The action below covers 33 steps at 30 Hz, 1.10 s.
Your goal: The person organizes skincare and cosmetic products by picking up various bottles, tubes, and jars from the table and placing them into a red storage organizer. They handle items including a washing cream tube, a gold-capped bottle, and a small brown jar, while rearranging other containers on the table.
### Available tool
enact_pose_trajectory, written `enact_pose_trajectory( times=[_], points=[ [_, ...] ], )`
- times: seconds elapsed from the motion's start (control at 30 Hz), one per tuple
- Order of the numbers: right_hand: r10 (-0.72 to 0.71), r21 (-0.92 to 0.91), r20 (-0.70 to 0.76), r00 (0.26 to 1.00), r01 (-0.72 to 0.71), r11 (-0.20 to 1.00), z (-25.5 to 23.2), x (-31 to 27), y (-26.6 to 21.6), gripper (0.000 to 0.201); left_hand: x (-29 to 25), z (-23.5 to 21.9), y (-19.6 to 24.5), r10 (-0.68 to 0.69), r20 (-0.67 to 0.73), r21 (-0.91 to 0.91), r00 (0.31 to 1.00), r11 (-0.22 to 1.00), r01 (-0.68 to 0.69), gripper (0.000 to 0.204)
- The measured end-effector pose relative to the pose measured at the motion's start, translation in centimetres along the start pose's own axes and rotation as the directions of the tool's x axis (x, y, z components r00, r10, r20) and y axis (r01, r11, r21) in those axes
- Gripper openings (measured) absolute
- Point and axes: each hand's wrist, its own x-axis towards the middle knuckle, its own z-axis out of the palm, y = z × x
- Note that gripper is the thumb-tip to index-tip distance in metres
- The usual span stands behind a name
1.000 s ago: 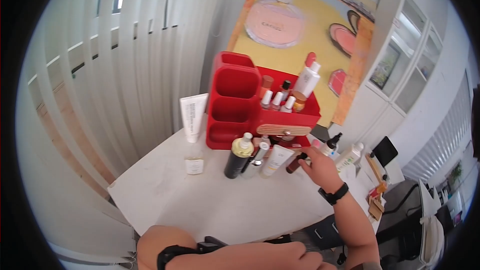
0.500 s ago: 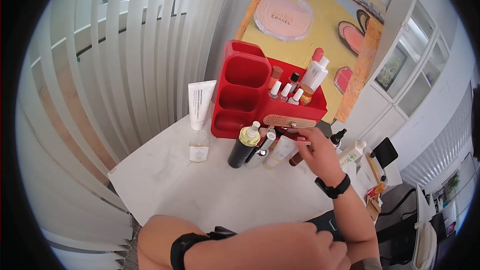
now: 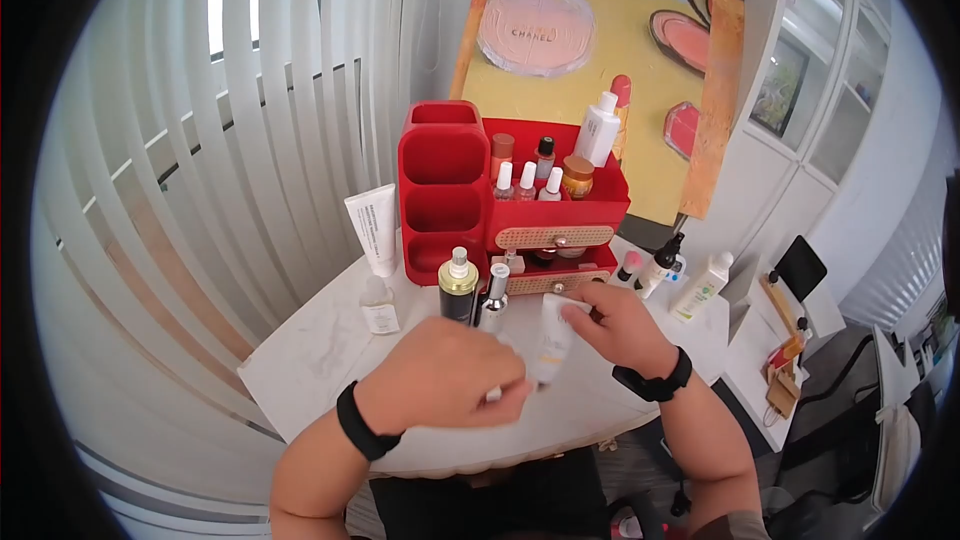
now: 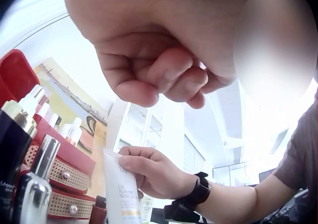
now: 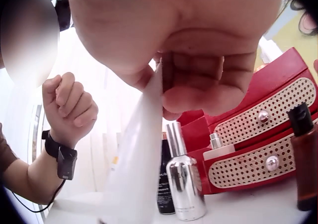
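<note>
In the head view my right hand [image 3: 625, 328] pinches the flat end of a white tube [image 3: 552, 342], which hangs over the table with its other end down. The left wrist view shows the same tube [image 4: 120, 189] between thumb and fingers. My left hand [image 3: 445, 375] hovers left of the tube, apart from it; its fingers are curled, and the right wrist view shows this hand [image 5: 72, 105] with nothing visible in it. A dark bottle with a gold collar [image 3: 458, 292] and a silver bottle [image 5: 185, 186] stand behind, by the red organizer [image 3: 440, 208].
The organizer's lower drawer [image 3: 560, 282] is pulled partly out. To its left stand a white tube [image 3: 374, 228] and a clear bottle [image 3: 380, 310]. On the right are a dark dropper bottle [image 3: 660, 262], a white bottle [image 3: 702, 288] and a brown bottle [image 5: 304, 159]. The table's front edge [image 3: 500, 462] curves nearby.
My right hand has taken hold of the white tube and brought it toward me, off the table. My left hand has risen from the front edge toward the tube. The head view has shifted.
</note>
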Motion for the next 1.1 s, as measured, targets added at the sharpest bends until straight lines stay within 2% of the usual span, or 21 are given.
enact_pose_trajectory(
  times=[0.07, 0.1, 0.13, 0.17, 0.2, 0.23, 0.27, 0.3, 0.4, 0.6, 0.67, 0.73, 0.77, 0.83, 0.97, 1.03, 1.07, 1.1],
  points=[
    [-0.154, 0.021, 0.059, 0.986, 0.153, 0.988, 0.0, -0.2, -0.1, 0.015, 0.2, -1.1, 2.3, 0.108, 0.046, -0.106, 0.993, 0.989, -0.103, 0.028],
    [-0.137, 0.047, 0.076, 0.988, 0.134, 0.99, 0.5, -0.2, 0.1, 0.015, 0.8, -1.5, 3.6, 0.191, 0.085, -0.182, 0.978, 0.968, -0.173, 0.026],
    [-0.199, 0.071, 0.088, 0.976, 0.193, 0.979, 0.9, 0.0, 0.2, 0.013, 1.4, -2.1, 4.9, 0.274, 0.114, -0.262, 0.955, 0.935, -0.238, 0.025],
    [-0.273, 0.089, 0.091, 0.958, 0.265, 0.96, 1.2, 0.8, 0.4, 0.011, 1.5, -2.9, 5.6, 0.336, 0.233, -0.299, 0.913, 0.918, -0.261, 0.023],
    [-0.275, 0.106, 0.099, 0.956, 0.264, 0.959, 1.5, 1.5, 0.5, 0.011, 1.8, -3.4, 6.5, 0.316, 0.251, -0.253, 0.915, 0.934, -0.253, 0.025],
    [-0.322, 0.197, 0.138, 0.937, 0.293, 0.936, 1.9, 1.8, 0.8, 0.01, 2.0, -3.2, 7.2, 0.3, 0.26, -0.261, 0.918, 0.937, -0.232, 0.025],
    [-0.372, 0.282, 0.167, 0.913, 0.317, 0.906, 2.2, 2.2, 0.9, 0.01, 2.3, -2.8, 7.6, 0.361, 0.144, -0.228, 0.921, 0.918, -0.324, 0.02],
    [-0.37, 0.289, 0.172, 0.913, 0.313, 0.905, 2.4, 2.8, 1.1, 0.01, 2.4, -2.1, 7.9, 0.424, 0.024, -0.178, 0.905, 0.893, -0.413, 0.018],
    [-0.37, 0.36, 0.247, 0.896, 0.269, 0.893, 3.1, 3.5, 1.7, 0.015, 2.6, -0.1, 7.6, 0.385, -0.019, -0.164, 0.923, 0.909, -0.383, 0.019],
    [-0.464, 0.38, 0.179, 0.867, 0.374, 0.846, 4.1, 3.7, 3.5, 0.013, 2.9, 1.1, 6.1, 0.333, 0.023, -0.185, 0.943, 0.928, -0.323, 0.019],
    [-0.439, 0.419, 0.101, 0.893, 0.362, 0.832, 4.5, 3.5, 3.8, 0.013, 2.9, 1.2, 5.6, 0.286, 0.034, -0.173, 0.957, 0.945, -0.277, 0.019],
    [-0.414, 0.453, 0.102, 0.904, 0.329, 0.829, 4.6, 3.5, 4.0, 0.012, 3.1, 1.3, 4.8, 0.319, 0.128, -0.097, 0.939, 0.946, -0.308, 0.018],
    [-0.395, 0.471, 0.092, 0.914, 0.31, 0.826, 4.6, 3.5, 4.2, 0.011, 3.1, 1.6, 4.8, 0.309, 0.128, -0.103, 0.942, 0.949, -0.297, 0.018],
    [-0.389, 0.464, 0.079, 0.918, 0.311, 0.829, 4.9, 3.4, 4.9, 0.01, 3.2, 2.3, 4.9, 0.202, 0.045, -0.092, 0.978, 0.976, -0.198, 0.018],
    [-0.341, 0.429, 0.04, 0.939, 0.292, 0.855, 5.1, 3.1, 5.5, 0.011, 3.3, 2.1, 4.8, 0.167, 0.069, -0.111, 0.983, 0.981, -0.159, 0.017],
    [-0.335, 0.447, 0.016, 0.942, 0.293, 0.845, 5.0, 3.1, 5.5, 0.012, 4.4, -0.2, 4.4, 0.202, 0.335, -0.177, 0.92, 0.973, -0.149, 0.016],
    [-0.309, 0.454, 0.017, 0.951, 0.268, 0.85, 4.8, 3.0, 5.4, 0.012, 4.4, -0.3, 4.3, 0.186, 0.346, -0.169, 0.92, 0.977, -0.134, 0.016],
    [-0.286, 0.464, 0.019, 0.958, 0.245, 0.851, 4.8, 2.9, 5.5, 0.012, 4.4, -0.3, 4.4, 0.144, 0.346, -0.244, 0.927, 0.968, -0.059, 0.014]
  ],
)
